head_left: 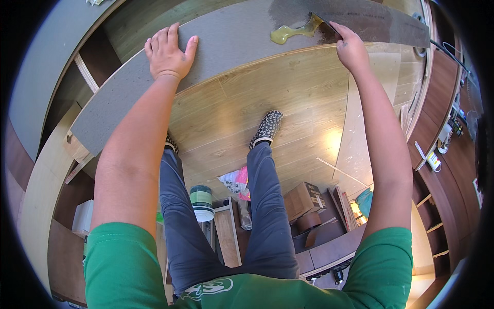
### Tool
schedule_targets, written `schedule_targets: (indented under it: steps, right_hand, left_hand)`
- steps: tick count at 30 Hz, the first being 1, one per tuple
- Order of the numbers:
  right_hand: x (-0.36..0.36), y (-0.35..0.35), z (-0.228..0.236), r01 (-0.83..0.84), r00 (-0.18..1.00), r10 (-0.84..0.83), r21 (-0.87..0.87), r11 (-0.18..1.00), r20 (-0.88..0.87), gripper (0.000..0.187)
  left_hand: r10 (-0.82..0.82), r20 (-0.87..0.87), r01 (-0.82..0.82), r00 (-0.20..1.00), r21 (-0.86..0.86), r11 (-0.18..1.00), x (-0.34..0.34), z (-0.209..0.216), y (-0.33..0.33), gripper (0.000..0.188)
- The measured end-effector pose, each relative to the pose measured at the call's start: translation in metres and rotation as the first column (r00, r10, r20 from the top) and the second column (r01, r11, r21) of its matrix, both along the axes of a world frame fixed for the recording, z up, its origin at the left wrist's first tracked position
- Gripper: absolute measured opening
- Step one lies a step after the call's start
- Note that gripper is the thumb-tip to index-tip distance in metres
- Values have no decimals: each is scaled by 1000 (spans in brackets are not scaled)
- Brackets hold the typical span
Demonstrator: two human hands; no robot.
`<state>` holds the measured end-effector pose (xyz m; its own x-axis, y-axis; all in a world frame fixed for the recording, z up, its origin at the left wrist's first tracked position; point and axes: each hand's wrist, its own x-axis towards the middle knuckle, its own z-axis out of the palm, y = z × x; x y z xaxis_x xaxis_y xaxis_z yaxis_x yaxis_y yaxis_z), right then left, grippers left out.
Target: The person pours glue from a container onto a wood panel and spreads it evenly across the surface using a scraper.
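- As I view the bench through the head camera, a white box [83, 218] stands at the near left, below the curved pale edges of panels.
- Across the far side, a long grey board [231, 37] runs from left to right, its right part darker and wet-looking.
- On the board's left part, I see the left hand [169, 55] laid palm down, fingers slightly apart and thumb out to the right, grasping nothing.
- Nearer to me, between the trousered legs, a green and white bucket [201, 203] sits beside a pink and white bag [237, 182].
- Right of these, a patterned shoe [267, 126] rests on the wood-look floor [216, 123].
- Beyond it, on the board, lies a glossy yellowish puddle [296, 33] of thick liquid, drawn out rightward to the spreader.
- At the near right of centre, a cardboard box [303, 201] stands among offcuts.
- Above the board's darker part, a thin dark spreader [328, 26] is tilted, its far end meeting the puddle.
- At its right end, I see the right hand [352, 47], fingers and thumb pinched about the spreader.
- Farther right, a white bottle [434, 162] lies against brown panelling [437, 116].
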<state>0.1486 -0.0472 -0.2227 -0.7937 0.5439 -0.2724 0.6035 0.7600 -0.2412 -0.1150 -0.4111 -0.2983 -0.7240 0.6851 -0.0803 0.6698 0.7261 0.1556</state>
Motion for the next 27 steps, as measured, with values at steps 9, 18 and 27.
schedule_targets:
  steps: [9, 18, 27]
  right_hand:
    - [15, -10, 2, -154, 979, 144, 59, 986, 147, 55]
    - [53, -42, 6, -190, 975, 177, 86, 978, 134, 55]
    - [41, -69, 36, -22, 996, 4, -206, 978, -89, 48]
  left_hand:
    - [6, 17, -5, 1000, -60, 998, -2, 0, -2, 69]
    - [-10, -9, 10, 1000, -11, 1000, -1, -2, 0, 65]
    - [-2, 11, 2, 1000, -14, 1000, -1, 3, -2, 65]
